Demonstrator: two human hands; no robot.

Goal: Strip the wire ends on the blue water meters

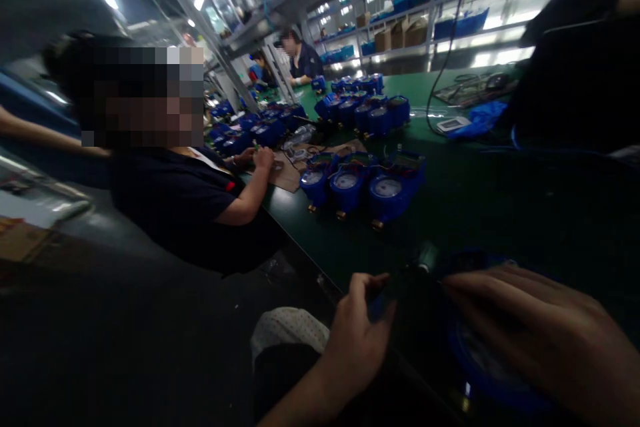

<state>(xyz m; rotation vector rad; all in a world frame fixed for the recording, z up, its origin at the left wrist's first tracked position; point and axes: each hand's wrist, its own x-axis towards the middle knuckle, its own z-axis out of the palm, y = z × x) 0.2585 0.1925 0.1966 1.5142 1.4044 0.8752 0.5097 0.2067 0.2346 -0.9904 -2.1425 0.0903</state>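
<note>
Meters (387, 188) sit nearby: three abreast, one under the right hand (545, 330).

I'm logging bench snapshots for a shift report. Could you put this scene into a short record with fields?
Right hand: over a blue meter; blur hides the contact
Left hand: left of that meter, thumb and fingers apart; too dark to tell if it holds anything
Row: three meters, dials up, on the green table
Co-worker: at left, hands close together near brown cardboard
Background: more meters, shelves
</note>
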